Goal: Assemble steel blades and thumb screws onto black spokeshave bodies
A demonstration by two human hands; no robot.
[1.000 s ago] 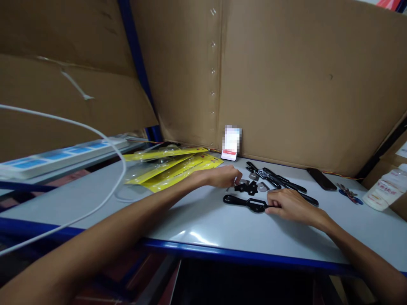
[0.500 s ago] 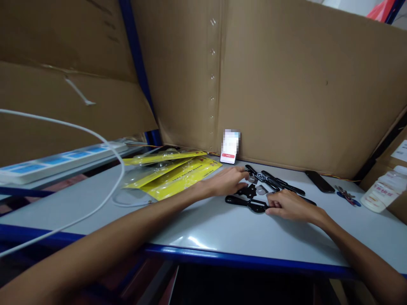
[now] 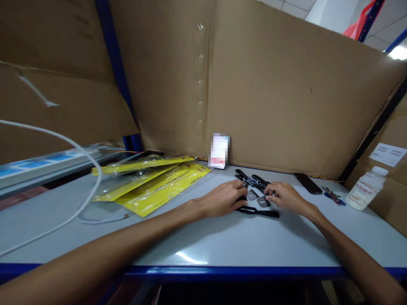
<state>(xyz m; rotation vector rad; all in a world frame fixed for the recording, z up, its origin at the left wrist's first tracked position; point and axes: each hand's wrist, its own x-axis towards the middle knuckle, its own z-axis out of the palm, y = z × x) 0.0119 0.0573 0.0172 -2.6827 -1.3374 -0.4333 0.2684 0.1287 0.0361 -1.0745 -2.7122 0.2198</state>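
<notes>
A black spokeshave body lies at the front of the group, its right handle uncovered. My left hand rests palm down over its left end, fingers curled over small black parts; what they grip is hidden. Just right of those fingers lie two grey slotted blades, a farther blade and a nearer blade. My right hand has its fingers drawn together beside the nearer blade, and anything in them is hidden. Crossed black spokeshaves lie behind the blades, partly covered by my right hand.
Yellow-backed clear packages lie left, beside a white cable. A lit phone leans on the cardboard wall. A dark phone, keys and a white bottle stand or lie right. A power strip sits far left.
The view has swung slightly right. My right hand has left the front spokeshave body and moved farther back, baring its right handle. My left hand now covers that body's left end.
</notes>
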